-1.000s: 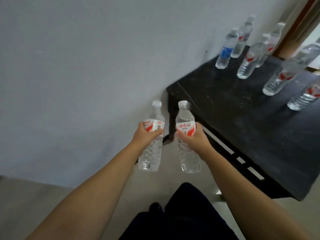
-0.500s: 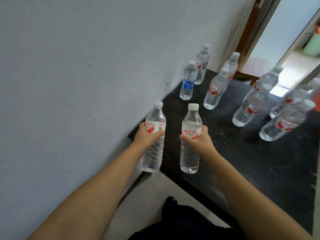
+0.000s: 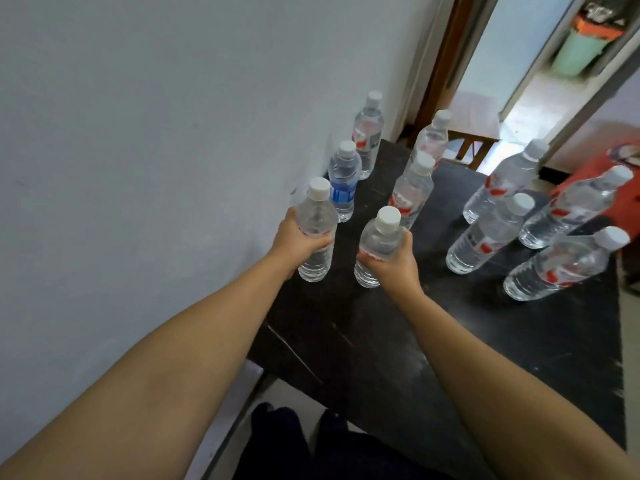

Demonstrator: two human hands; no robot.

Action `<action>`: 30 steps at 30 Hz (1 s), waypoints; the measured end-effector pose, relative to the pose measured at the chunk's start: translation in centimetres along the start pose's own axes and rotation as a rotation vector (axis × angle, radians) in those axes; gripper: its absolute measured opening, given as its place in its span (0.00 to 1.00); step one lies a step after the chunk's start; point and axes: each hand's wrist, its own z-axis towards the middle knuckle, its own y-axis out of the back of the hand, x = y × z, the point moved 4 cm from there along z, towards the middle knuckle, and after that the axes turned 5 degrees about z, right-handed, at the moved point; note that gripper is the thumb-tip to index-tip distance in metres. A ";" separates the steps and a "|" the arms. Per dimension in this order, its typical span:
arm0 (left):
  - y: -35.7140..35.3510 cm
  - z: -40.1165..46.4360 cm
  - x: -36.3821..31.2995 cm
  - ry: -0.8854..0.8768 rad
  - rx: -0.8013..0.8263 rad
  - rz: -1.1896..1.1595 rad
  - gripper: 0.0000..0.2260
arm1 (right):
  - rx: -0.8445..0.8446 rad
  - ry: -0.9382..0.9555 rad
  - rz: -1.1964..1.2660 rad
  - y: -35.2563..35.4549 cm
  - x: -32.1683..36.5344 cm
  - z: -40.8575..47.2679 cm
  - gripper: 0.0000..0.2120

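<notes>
Left hand (image 3: 298, 239) clasping left bottle (image 3: 317, 216); right hand (image 3: 394, 265), right bottle (image 3: 379, 239) at 3 o'clock. Probably full: heavy, thin-walled. Grip mid-body.

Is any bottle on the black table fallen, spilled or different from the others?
Nothing is spilled or fallen; every bottle is upright with its cap on. Only the blue-label bottle by the wall differs: the others carry red labels.
</notes>
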 end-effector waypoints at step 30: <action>-0.2 0.2 7.0 0.265 0.052 0.126 0.34 | 0.042 -0.534 -0.172 0.8 -8.1 1.3 0.39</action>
